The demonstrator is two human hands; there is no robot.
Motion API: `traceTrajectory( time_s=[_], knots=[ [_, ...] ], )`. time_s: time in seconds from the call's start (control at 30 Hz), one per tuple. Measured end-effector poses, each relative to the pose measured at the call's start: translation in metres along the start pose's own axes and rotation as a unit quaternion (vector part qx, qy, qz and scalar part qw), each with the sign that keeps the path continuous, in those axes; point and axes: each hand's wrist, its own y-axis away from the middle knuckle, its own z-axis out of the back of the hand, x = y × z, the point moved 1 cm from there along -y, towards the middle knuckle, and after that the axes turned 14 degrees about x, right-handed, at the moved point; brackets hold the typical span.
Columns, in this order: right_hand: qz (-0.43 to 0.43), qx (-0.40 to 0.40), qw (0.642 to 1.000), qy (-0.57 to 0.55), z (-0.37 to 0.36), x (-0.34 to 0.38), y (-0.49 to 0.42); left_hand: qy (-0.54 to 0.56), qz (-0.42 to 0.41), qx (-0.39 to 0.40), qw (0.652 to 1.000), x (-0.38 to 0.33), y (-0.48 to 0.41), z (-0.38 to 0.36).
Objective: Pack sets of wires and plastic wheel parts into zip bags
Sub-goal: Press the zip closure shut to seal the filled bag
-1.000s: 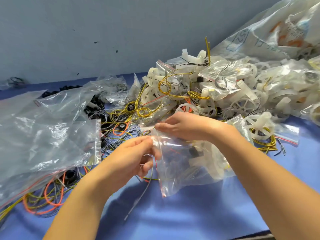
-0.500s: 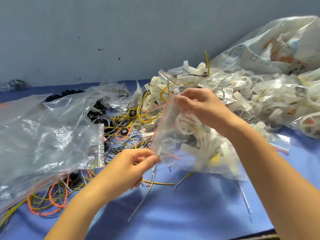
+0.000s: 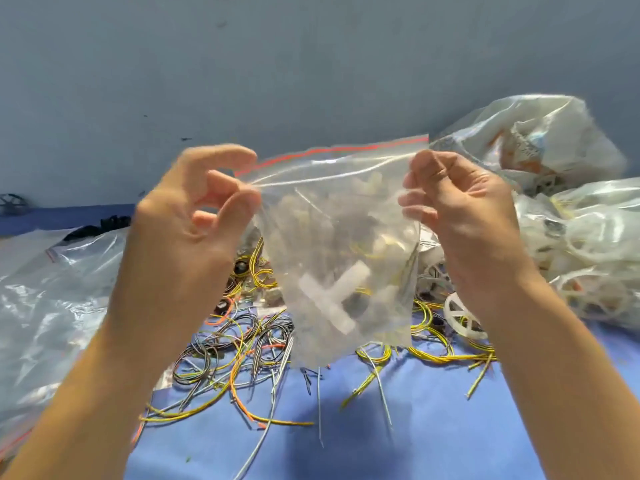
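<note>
- While it hangs in the air between both hands, the clear plastic zip bag (image 3: 332,216) sits upright, well above the blue table cover (image 3: 433,427), with its mouth on top.
- Thin red strip (image 3: 332,150) runs along the mouth, tilted up toward the right.
- Contents have sunk to the lower half: a white T-shaped plastic part (image 3: 336,296), some yellow wire and a dark piece. Motion blur hides the rest.
- Cannot tell if the zip is sealed.
- Left hand (image 3: 187,216): thumb and curled fingers pinch the bag's top left corner; narrow grip, other fingers loosely bent.
- Right hand (image 3: 460,209): fingers curled in on the bag's upper right edge, holding it. Fingertips are blurred, so the exact contact is unclear.
- Below the bag: loose yellow, orange and grey wire loops (image 3: 242,344) tangled on the cover.
- White spoked plastic wheel (image 3: 462,317) lies just beside the right wrist.
- Large crumpled clear bags (image 3: 52,296) on the left; pile of filled bags with white wheels (image 3: 588,244) on the right.
</note>
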Motion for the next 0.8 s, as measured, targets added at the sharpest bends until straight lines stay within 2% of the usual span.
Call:
traceTrajectory(
  time_s=[0.07, 0.2, 0.33, 0.4, 0.47, 0.57, 0.63, 0.73, 0.8],
  knots=[
    [0.003, -0.006, 1.0, 0.023, -0.002, -0.001, 0.001, -0.021, -0.009, -0.011, 1.0, 0.005, 0.001, 0.001],
    [-0.003, -0.027, 1.0, -0.004, 0.002, -0.004, 0.005, 0.008, 0.004, -0.006, 1.0, 0.014, 0.006, 0.003],
    [0.003, 0.057, 0.997, -0.049, 0.003, -0.008, 0.013, 0.079, -0.003, -0.001, 0.997, 0.014, 0.013, 0.001],
    [-0.02, 0.115, 0.993, -0.013, -0.004, -0.017, 0.02, 0.127, 0.016, 0.013, 0.992, 0.016, 0.016, -0.007],
    [-0.034, 0.142, 0.989, 0.025, -0.012, -0.028, 0.028, 0.144, 0.044, 0.024, 0.988, 0.019, 0.021, -0.015],
    [-0.054, 0.095, 0.994, 0.017, -0.01, -0.027, 0.03, 0.167, 0.067, 0.009, 0.984, 0.018, 0.026, -0.01],
    [-0.041, 0.077, 0.996, 0.017, -0.001, -0.015, 0.03, 0.181, 0.04, 0.003, 0.983, 0.011, 0.027, 0.002],
    [-0.001, 0.09, 0.996, 0.004, 0.007, 0.004, 0.031, 0.214, -0.01, 0.022, 0.977, -0.003, 0.028, 0.012],
    [-0.001, 0.09, 0.996, -0.003, 0.011, 0.007, 0.032, 0.239, 0.0, 0.02, 0.971, -0.003, 0.028, 0.009]
  ],
)
